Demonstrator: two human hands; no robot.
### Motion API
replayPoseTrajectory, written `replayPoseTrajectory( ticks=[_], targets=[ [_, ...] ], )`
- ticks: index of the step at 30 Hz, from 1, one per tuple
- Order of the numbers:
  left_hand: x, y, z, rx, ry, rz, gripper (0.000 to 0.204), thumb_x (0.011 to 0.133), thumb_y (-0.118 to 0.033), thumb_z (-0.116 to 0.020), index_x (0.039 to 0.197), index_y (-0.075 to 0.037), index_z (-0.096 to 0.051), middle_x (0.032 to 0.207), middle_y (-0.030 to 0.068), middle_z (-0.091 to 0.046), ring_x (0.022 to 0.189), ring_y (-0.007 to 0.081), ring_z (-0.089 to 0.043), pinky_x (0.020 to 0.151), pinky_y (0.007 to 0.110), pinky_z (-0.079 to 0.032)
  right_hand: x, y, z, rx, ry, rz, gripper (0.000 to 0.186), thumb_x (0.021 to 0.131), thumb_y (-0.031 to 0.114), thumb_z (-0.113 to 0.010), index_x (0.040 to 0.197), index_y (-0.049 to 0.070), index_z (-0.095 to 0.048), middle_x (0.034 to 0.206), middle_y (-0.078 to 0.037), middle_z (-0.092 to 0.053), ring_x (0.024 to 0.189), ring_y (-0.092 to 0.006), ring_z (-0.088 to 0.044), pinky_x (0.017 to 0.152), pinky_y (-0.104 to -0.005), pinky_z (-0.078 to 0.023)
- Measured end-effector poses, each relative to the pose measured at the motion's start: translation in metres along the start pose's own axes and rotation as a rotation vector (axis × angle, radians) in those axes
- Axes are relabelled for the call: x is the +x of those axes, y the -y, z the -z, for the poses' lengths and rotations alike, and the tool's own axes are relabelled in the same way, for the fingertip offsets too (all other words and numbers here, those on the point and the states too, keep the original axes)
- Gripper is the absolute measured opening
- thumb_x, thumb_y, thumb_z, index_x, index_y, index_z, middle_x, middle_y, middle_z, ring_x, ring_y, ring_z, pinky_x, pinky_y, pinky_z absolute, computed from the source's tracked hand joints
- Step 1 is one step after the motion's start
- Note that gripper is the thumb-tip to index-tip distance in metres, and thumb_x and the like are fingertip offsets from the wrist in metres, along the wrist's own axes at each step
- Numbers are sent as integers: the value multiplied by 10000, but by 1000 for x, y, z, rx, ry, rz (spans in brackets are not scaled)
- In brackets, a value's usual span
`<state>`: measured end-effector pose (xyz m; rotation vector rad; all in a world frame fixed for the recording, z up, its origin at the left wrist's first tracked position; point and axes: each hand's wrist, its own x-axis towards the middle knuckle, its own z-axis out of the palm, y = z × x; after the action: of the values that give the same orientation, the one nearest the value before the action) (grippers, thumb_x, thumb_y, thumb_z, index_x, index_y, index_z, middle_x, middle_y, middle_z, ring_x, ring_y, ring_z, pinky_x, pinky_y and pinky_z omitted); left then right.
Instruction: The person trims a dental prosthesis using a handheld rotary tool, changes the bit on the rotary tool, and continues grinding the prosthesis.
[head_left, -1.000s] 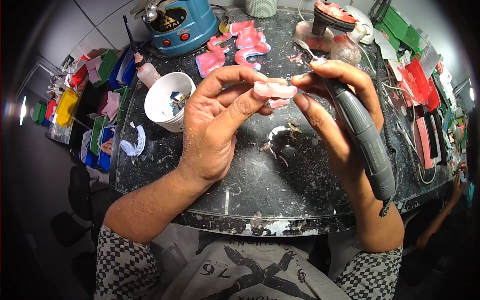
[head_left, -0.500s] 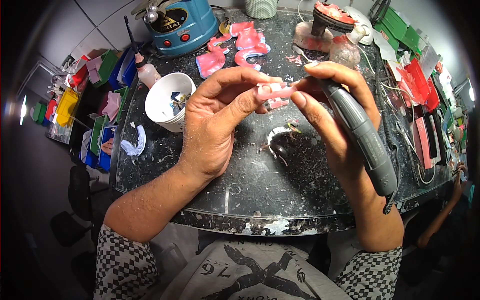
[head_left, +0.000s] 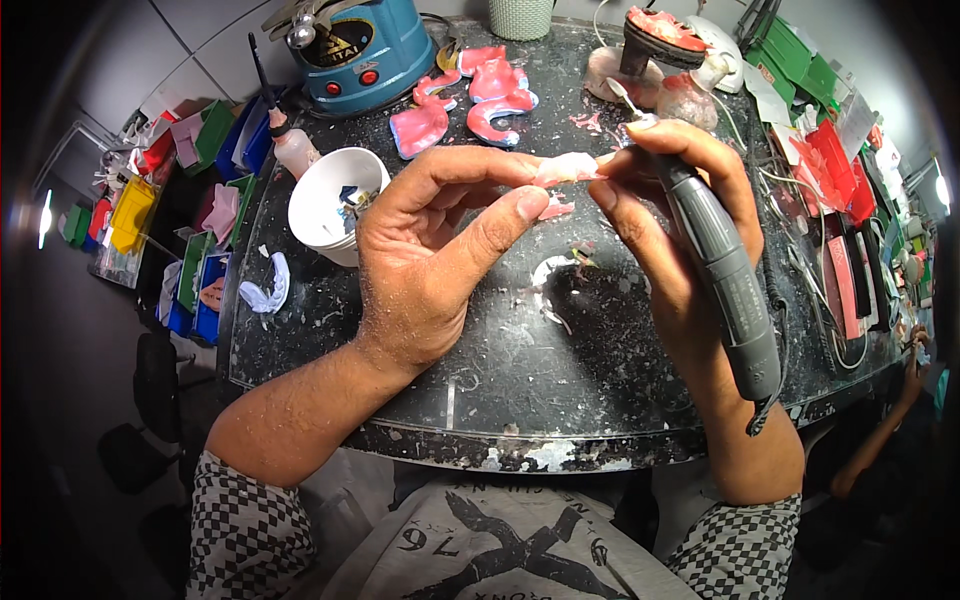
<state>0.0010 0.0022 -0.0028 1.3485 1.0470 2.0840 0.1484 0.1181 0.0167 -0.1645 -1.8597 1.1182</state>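
Observation:
My left hand pinches a small pink-and-whitish denture piece between thumb and fingers, above the middle of the bench. My right hand grips a dark grey rotary handpiece lying slantwise across the palm, its cord trailing from the lower end. The handpiece's thin tip points up and away from the denture piece. The right thumb and a fingertip meet the piece's right end. Beneath the hands, another pink fragment shows partly, and a white curved patch marks the black bench top.
A white tub with small scraps stands left, beside a pale blue dental arch. Pink horseshoe-shaped pieces lie behind the hands. A blue machine is at back left, a round stand at back right. Coloured bins flank the bench.
The denture piece has been turned and shifted slightly right, showing a paler side. My left thumb has slid right. The handpiece has swung a little, with its tip now more visible.

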Motion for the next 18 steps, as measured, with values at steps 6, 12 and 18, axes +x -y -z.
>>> replayPoseTrajectory(
  ticks=[6, 12, 18],
  targets=[
    [1, 3, 1, 48, 16, -26, 216, 876, 63, -659, 1083, 24, -611, 1077, 144, -670, 1013, 187, -654, 907, 323, -553, 0, -1, 1, -43, -1, 39, 392, 858, -60, -674, 1212, 34, -532, 1017, -101, -646, 973, -161, -641, 881, -285, -510],
    [1, 1, -2, 33, -8, -7, 198, 881, 46, -666, 1069, 19, -609, 1073, 134, -672, 1009, 179, -653, 914, 307, -540, 0, 4, 0, -62, -15, 23, 364, 883, -7, -665, 1221, 34, -537, 1022, -100, -649, 970, -160, -637, 873, -289, -508],
    [-1, 3, -1, 84, -67, 32, 173, 884, 27, -675, 1042, 15, -607, 1060, 122, -674, 1018, 172, -650, 910, 303, -541, 1, 12, 7, -165, -51, 3, 360, 944, 213, -549, 1239, 10, -586, 1027, -114, -647, 1014, -183, -622, 920, -326, -485]
  ],
)
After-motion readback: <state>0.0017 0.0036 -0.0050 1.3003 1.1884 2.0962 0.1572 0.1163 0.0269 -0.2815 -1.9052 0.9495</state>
